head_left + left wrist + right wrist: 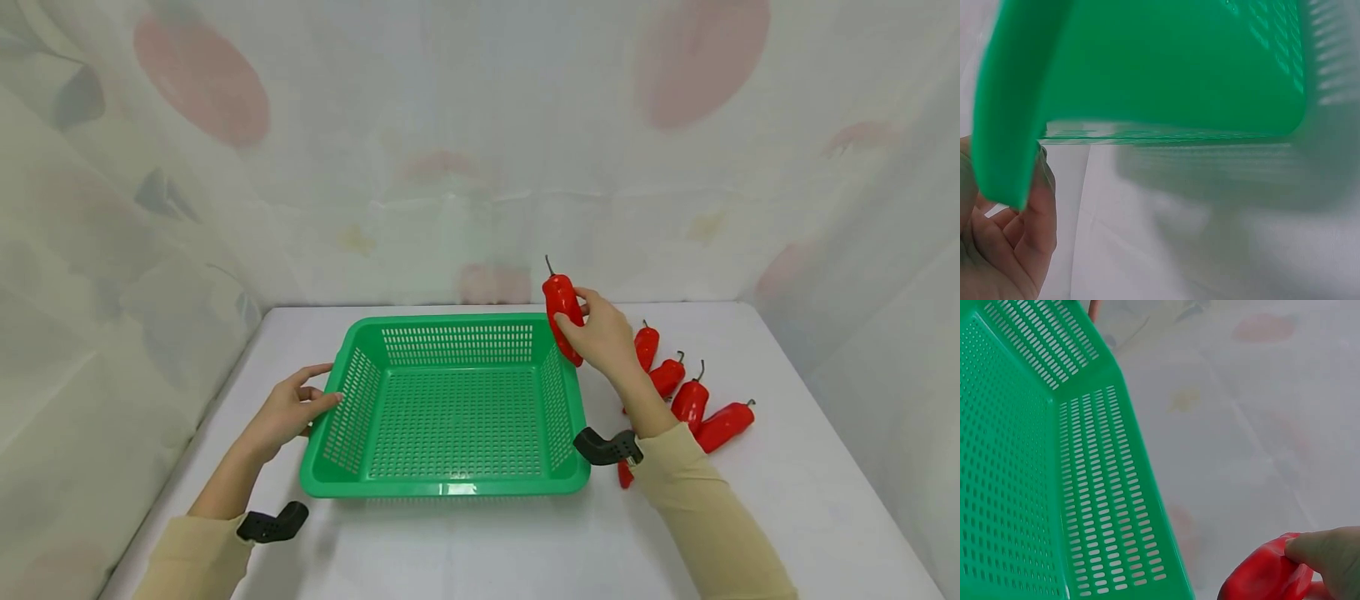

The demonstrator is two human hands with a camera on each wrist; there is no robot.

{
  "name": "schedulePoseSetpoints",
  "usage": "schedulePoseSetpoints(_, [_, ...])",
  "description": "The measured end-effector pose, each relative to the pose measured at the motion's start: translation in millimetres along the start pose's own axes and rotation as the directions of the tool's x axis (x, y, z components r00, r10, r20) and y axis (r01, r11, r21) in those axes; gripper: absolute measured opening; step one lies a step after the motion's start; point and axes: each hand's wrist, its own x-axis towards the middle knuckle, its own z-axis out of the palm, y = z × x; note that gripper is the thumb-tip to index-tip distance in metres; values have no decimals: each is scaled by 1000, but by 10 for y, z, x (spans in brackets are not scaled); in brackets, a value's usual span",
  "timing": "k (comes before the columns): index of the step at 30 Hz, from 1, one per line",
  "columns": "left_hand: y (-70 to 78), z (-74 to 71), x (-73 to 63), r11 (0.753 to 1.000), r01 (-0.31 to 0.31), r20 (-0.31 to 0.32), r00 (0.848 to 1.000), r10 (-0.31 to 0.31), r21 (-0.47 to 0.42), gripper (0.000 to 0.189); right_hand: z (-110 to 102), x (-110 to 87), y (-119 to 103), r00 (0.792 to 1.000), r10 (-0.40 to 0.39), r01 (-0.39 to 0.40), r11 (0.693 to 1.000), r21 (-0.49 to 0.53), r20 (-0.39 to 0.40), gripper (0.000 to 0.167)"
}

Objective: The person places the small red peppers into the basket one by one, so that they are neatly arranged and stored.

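Right now the left hand (288, 408) grips the left rim of a green basket (442, 488), while the right hand (603, 337) pinches a red pepper (562, 312), stem up and slightly tilted, raised near the basket's far right corner. More red peppers (690, 402), partly hidden by the right arm (697, 508), lie right of the basket on a white table (795, 475).
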Motion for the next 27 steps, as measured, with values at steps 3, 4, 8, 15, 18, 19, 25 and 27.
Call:
schedulePoseSetpoints(3, [5,-2,-1,1000,3,0,1000,-3,1,69,45,1,-35,1000,-2,2,1000,17,18,61])
schedulePoseSetpoints(4, [5,-2,-1,1000,5,0,1000,-5,2,69,60,0,-49,1000,-5,4,1000,25,23,61])
schedulePoseSetpoints(8, [10,-5,0,1000,6,1,1000,-6,5,70,138,-4,-101,999,-16,14,999,41,41,59])
schedulePoseSetpoints(15, [21,-7,-3,1000,14,6,1000,-14,2,70,322,-12,-176,995,-12,3,996,86,103,59])
schedulePoseSetpoints(18, [27,-5,-6,1000,14,5,1000,-14,4,70,395,-15,-208,993,-11,-2,994,107,121,59])
schedulePoseSetpoints(19, [28,-3,-7,1000,14,4,1000,-14,4,70,417,-16,-220,992,-10,-5,993,114,126,59])
schedulePoseSetpoints(25, [33,3,-13,1000,13,2,1000,-13,5,69,560,-14,-261,987,10,-28,993,112,159,57])
schedulePoseSetpoints(27, [34,5,-13,1000,14,1,1000,-14,8,69,611,-13,-274,985,23,-42,994,104,172,56])
